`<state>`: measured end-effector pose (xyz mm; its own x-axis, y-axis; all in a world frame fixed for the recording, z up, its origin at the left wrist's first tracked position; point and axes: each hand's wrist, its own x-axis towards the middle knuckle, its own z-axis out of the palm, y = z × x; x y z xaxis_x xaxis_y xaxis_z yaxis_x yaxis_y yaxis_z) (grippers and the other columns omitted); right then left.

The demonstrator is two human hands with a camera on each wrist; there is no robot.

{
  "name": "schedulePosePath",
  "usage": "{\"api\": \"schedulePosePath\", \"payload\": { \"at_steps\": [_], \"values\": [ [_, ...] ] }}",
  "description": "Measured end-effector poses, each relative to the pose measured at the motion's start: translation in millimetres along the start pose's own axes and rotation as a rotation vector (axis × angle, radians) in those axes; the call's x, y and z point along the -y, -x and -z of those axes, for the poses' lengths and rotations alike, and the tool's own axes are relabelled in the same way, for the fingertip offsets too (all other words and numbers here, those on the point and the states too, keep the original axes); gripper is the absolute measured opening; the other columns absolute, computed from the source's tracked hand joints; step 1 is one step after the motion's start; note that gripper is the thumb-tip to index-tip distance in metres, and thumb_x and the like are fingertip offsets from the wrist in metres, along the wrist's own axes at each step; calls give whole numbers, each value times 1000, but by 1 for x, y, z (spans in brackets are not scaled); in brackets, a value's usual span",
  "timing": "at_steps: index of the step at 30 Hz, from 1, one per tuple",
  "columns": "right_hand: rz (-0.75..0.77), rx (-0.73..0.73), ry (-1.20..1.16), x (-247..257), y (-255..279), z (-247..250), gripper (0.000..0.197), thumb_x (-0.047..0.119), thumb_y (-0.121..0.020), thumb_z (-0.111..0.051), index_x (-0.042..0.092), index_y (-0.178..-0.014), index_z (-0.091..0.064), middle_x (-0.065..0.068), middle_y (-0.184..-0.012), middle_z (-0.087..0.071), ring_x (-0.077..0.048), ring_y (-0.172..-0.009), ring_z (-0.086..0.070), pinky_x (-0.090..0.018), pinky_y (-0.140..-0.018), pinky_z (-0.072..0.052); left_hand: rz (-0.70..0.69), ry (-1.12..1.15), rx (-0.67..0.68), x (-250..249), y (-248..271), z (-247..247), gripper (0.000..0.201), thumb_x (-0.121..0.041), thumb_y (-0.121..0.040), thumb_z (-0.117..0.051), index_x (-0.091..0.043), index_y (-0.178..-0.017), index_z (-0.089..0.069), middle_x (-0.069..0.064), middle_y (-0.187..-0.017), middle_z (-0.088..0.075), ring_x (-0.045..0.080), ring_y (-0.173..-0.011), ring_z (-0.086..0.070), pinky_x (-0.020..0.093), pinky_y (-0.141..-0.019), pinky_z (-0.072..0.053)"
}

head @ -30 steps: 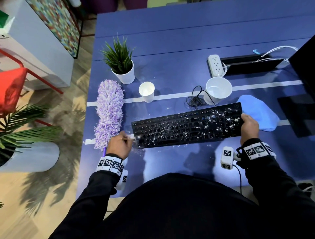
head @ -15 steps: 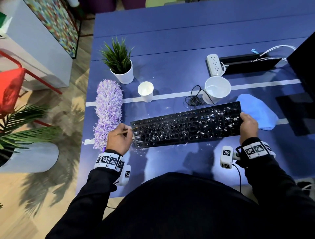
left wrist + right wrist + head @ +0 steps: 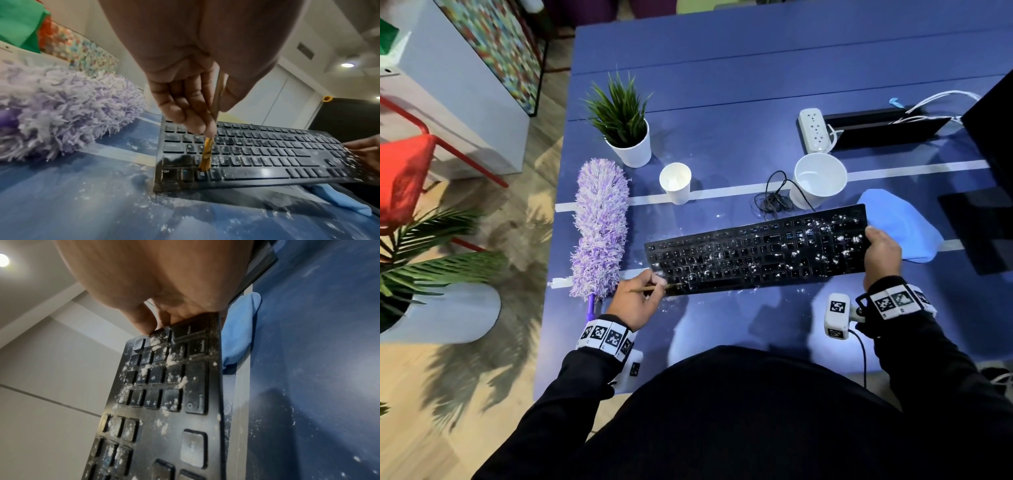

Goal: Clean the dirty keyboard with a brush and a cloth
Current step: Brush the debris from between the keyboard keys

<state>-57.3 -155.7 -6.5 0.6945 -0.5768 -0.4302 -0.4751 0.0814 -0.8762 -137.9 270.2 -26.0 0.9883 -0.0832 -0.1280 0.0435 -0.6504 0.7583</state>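
A black keyboard (image 3: 756,251) speckled with white powder lies across the blue table (image 3: 722,102). My left hand (image 3: 640,298) pinches a thin wooden-handled brush (image 3: 654,288) at the keyboard's near left corner. In the left wrist view the brush (image 3: 206,155) points down onto the bottom-left keys of the keyboard (image 3: 257,154). My right hand (image 3: 881,253) grips the keyboard's right end, thumb on the numpad keys (image 3: 156,378), and that end is tilted up off the table. A blue cloth (image 3: 904,229) lies just right of the keyboard, partly under it (image 3: 238,337).
A purple fluffy duster (image 3: 601,229) lies left of the keyboard. Behind stand a potted plant (image 3: 625,133), a small paper cup (image 3: 675,183), a white bowl-like cup (image 3: 820,180), a coiled black cable (image 3: 772,198) and a power strip (image 3: 813,130). White powder dusts the table's near edge.
My left hand with the brush has shifted slightly toward me along the keyboard's left end, to its near corner. The right hand keeps its grip on the right end.
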Motion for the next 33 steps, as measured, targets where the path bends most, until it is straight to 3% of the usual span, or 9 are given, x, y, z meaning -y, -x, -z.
{"api": "schedulePosePath", "payload": {
  "at_steps": [4,7,10,12,14,18,22,26,33],
  "values": [
    [22,-11,-32,1,3,-1,33,15,-98,-47,-5,-122,-58,8,-80,-57,-13,-88,-57,-36,-96,-45,10,-141,-63,10,0,-1,31,-40,-86,-47,-13,-77,-58,4,-66,-66,20,-57,-61,26,-59,-51],
    [70,-13,-51,-2,3,0,31,10,-98,-46,-5,-120,-60,2,-96,-65,9,-78,-60,-21,-99,-45,50,-195,-58,14,1,5,34,-41,-85,-45,-11,-78,-60,6,-67,-67,22,-56,-59,29,-59,-53],
    [51,-23,-46,0,4,-1,34,13,-99,-45,-5,-125,-56,-20,-122,-62,-14,-99,-61,-27,-102,-46,73,-109,-7,-1,1,7,29,-38,-89,-53,-13,-82,-64,-3,-72,-69,11,-62,-63,18,-63,-48],
    [56,-11,-52,1,3,-1,34,10,-100,-42,-6,-128,-54,-20,-131,-57,-19,-108,-56,-13,-93,-46,56,-1,-5,-14,-3,6,16,-24,-93,-62,-13,-82,-64,-7,-73,-70,4,-64,-64,11,-63,-47],
    [48,-27,-42,1,3,0,34,12,-99,-44,-5,-127,-55,-20,-132,-57,-25,-112,-58,-20,-96,-46,14,87,7,-22,-9,4,14,-21,-92,-63,-12,-81,-64,-2,-76,-72,9,-70,-67,19,-67,-52],
    [11,-28,31,6,4,0,36,18,-98,-47,-5,-125,-55,-28,-130,-56,-42,-120,-54,-48,-102,-44,-52,83,50,-22,-12,-5,21,-27,-90,-60,-11,-78,-62,-3,-73,-69,11,-67,-63,22,-64,-50],
    [85,8,55,13,11,3,32,13,-98,-43,-10,-111,-61,-29,-114,-61,-38,-111,-56,-29,-96,-42,-11,-81,-30,-8,-9,-6,21,-33,-85,-53,-15,-76,-60,-4,-68,-66,11,-60,-59,17,-62,-42],
    [117,-61,103,9,4,6,24,34,-77,-52,18,-60,-56,6,-63,-48,-17,-74,-45,-34,-75,-40,7,-42,-55,-7,-6,-6,13,-18,-90,-63,-12,-80,-62,-11,-65,-63,-1,-57,-57,7,-61,-42],
    [108,-26,166,18,8,6,27,22,-90,-47,16,-64,-47,1,-66,-44,-15,-65,-42,-26,-62,-37,441,-512,30,18,-10,8,22,-25,-93,-49,-6,-96,-59,25,-90,-69,41,-87,-65,40,-77,-52]
  ]
}}
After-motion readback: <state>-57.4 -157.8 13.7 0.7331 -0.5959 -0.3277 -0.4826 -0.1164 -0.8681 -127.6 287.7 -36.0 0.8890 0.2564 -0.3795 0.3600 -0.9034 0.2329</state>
